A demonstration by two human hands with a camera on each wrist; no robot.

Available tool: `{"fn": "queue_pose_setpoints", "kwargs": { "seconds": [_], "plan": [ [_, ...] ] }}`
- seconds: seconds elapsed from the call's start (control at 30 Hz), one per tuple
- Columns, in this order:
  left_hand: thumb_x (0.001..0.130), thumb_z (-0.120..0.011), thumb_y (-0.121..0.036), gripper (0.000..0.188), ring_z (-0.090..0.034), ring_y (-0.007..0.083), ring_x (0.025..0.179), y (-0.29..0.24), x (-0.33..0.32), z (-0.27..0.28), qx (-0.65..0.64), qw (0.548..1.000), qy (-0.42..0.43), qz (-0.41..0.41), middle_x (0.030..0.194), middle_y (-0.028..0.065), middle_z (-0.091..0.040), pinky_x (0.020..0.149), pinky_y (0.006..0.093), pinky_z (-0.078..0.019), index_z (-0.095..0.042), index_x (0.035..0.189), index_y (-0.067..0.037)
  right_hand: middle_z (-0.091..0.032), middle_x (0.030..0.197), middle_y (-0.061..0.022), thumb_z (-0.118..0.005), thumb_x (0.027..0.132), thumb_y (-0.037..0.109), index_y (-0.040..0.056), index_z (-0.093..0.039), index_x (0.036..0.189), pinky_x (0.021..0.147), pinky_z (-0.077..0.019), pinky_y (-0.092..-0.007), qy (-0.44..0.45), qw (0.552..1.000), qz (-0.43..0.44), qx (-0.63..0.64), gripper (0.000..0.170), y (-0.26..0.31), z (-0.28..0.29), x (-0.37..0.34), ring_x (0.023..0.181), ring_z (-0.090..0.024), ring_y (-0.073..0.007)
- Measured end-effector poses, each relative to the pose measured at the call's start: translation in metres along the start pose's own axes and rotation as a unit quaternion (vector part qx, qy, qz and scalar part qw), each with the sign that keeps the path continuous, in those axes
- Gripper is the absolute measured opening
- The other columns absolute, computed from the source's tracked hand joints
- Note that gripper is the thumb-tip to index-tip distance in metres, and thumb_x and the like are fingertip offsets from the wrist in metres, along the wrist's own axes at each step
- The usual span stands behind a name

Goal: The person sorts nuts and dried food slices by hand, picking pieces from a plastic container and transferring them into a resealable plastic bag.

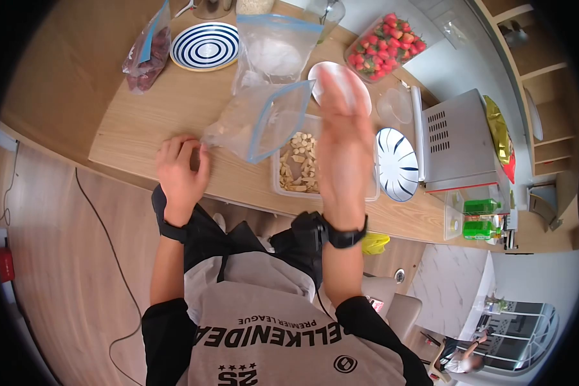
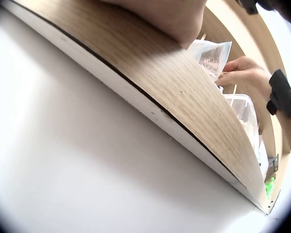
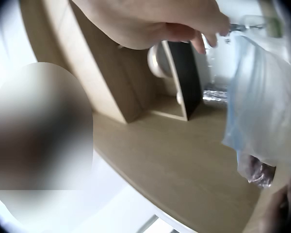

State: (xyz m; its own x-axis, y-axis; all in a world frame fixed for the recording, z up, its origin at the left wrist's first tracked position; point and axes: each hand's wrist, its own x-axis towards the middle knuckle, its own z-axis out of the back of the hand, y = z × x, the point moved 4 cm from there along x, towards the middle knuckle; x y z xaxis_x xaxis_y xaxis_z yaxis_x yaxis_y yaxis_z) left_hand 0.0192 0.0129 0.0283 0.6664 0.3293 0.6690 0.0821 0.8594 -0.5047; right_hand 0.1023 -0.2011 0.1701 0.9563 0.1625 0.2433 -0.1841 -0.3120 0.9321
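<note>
My left hand point(image 1: 180, 168) rests on the wooden table near its front edge, fingers loosely bent, fingertips right beside the base of a clear zip bag point(image 1: 238, 125). The bag's blue-edged mouth faces right, over the side of a clear plastic tub point(image 1: 278, 183) that holds pale sliced pieces point(image 1: 296, 170). My right hand point(image 1: 345, 145), blurred, reaches over the tub, its fingers overlapping a small white plate point(image 1: 361, 96). In the right wrist view a shiny sliver shows by its fingertips; I cannot tell if they hold it.
Behind stand a bag of dark red pieces point(image 1: 149, 61), a blue-ringed plate point(image 1: 206, 46), a bag of white powder point(image 1: 273, 55) and a box of strawberries point(image 1: 387, 46). A striped dish point(image 1: 397, 164) and a microwave point(image 1: 460, 141) are on the right. Another person point(image 1: 460, 360) sits beyond.
</note>
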Motion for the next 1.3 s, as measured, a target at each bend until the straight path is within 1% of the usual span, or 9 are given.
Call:
{"fn": "queue_pose_setpoints", "kwargs": {
  "seconds": [0.23,0.47,0.57,0.6,0.63,0.73,0.87,1.17,1.3],
  "plan": [
    [0.089,-0.074,-0.012,0.008,-0.063,0.0318,0.094,0.002,0.000,0.003,-0.006,1.000,-0.011,-0.003,0.099,0.0089,-0.069,0.082,0.0424,-0.0484,-0.071,0.090,-0.005,-0.046,0.159,-0.0281,-0.050,0.101,0.007,-0.0022,-0.038,0.156,0.126,-0.0270,-0.0444,-0.103,0.989,0.053,0.096,0.057,0.010,0.017,0.001,0.153,-0.038,-0.0333],
    [0.087,-0.074,-0.012,0.008,-0.063,0.0314,0.092,0.003,0.000,0.000,-0.008,1.000,-0.015,-0.006,0.100,0.0085,-0.070,0.081,0.0422,-0.0480,-0.071,0.090,-0.004,-0.045,0.155,-0.0313,-0.048,0.101,0.006,-0.0029,-0.038,0.154,0.127,-0.0286,-0.0512,-0.193,0.862,0.469,0.024,0.055,0.113,0.021,-0.067,0.150,-0.040,-0.0412],
    [0.088,-0.074,-0.012,0.009,-0.063,0.0320,0.092,0.003,0.002,0.000,-0.004,1.000,-0.015,-0.004,0.100,0.0086,-0.069,0.081,0.0429,-0.0486,-0.071,0.090,-0.004,-0.048,0.153,-0.0291,-0.047,0.104,0.006,-0.0002,-0.041,0.151,0.124,-0.0325,-0.0498,-0.103,0.784,0.606,0.087,0.048,0.099,0.025,-0.085,0.147,-0.043,-0.0406],
    [0.088,-0.073,-0.012,0.009,-0.063,0.0323,0.092,0.002,0.000,-0.001,-0.005,1.000,-0.018,-0.003,0.100,0.0087,-0.069,0.081,0.0432,-0.0488,-0.070,0.091,-0.004,-0.047,0.155,-0.0290,-0.047,0.104,0.006,-0.0017,-0.042,0.151,0.122,-0.0333,-0.0496,-0.102,0.858,0.468,-0.183,0.048,0.053,0.027,-0.072,0.146,-0.044,-0.0412],
    [0.088,-0.073,-0.012,0.009,-0.063,0.0323,0.092,0.001,-0.002,-0.002,-0.009,1.000,-0.016,-0.005,0.100,0.0087,-0.069,0.081,0.0432,-0.0488,-0.070,0.091,-0.004,-0.046,0.157,-0.0290,-0.048,0.104,0.006,-0.0033,-0.043,0.150,0.121,-0.0341,-0.0495,-0.093,0.850,0.285,-0.434,0.047,0.015,0.027,-0.058,0.146,-0.046,-0.0417],
    [0.088,-0.073,-0.011,0.008,-0.063,0.0328,0.092,0.005,0.004,-0.001,-0.005,1.000,-0.015,0.004,0.100,0.0090,-0.069,0.081,0.0437,-0.0493,-0.070,0.091,-0.004,-0.055,0.148,-0.0271,-0.052,0.105,0.007,-0.0066,-0.045,0.149,0.112,-0.0443,-0.0424,-0.018,0.919,0.130,-0.371,0.047,-0.016,0.009,-0.034,0.132,-0.058,-0.0375],
    [0.088,-0.073,-0.010,0.008,-0.064,0.0334,0.092,0.003,-0.002,0.000,-0.004,1.000,-0.004,-0.005,0.099,0.0100,-0.069,0.081,0.0436,-0.0498,-0.070,0.091,-0.003,-0.065,0.135,-0.0241,-0.053,0.104,0.006,-0.0048,-0.056,0.141,0.106,-0.0485,-0.0384,-0.051,0.923,0.114,-0.364,0.038,-0.009,0.051,-0.039,0.124,-0.064,-0.0340],
    [0.092,-0.071,-0.009,0.009,-0.065,0.0354,0.097,0.002,0.000,0.001,-0.006,1.000,0.006,-0.005,0.104,0.0130,-0.071,0.085,0.0429,-0.0516,-0.071,0.095,0.000,-0.073,0.110,-0.0118,-0.057,0.098,0.000,-0.0001,-0.069,0.124,0.087,-0.0530,-0.0307,0.199,0.866,-0.012,-0.458,0.028,-0.055,0.068,-0.032,0.097,-0.068,-0.0203],
    [0.089,-0.072,-0.011,0.010,-0.064,0.0330,0.095,0.002,0.000,-0.001,0.000,1.000,-0.003,-0.013,0.102,0.0103,-0.070,0.083,0.0430,-0.0486,-0.070,0.092,-0.002,-0.068,0.105,-0.0171,-0.059,0.096,0.004,0.0016,-0.069,0.120,0.082,-0.0538,-0.0383,0.219,0.895,-0.009,-0.388,0.026,-0.067,0.059,-0.025,0.091,-0.067,-0.0343]
  ]
}}
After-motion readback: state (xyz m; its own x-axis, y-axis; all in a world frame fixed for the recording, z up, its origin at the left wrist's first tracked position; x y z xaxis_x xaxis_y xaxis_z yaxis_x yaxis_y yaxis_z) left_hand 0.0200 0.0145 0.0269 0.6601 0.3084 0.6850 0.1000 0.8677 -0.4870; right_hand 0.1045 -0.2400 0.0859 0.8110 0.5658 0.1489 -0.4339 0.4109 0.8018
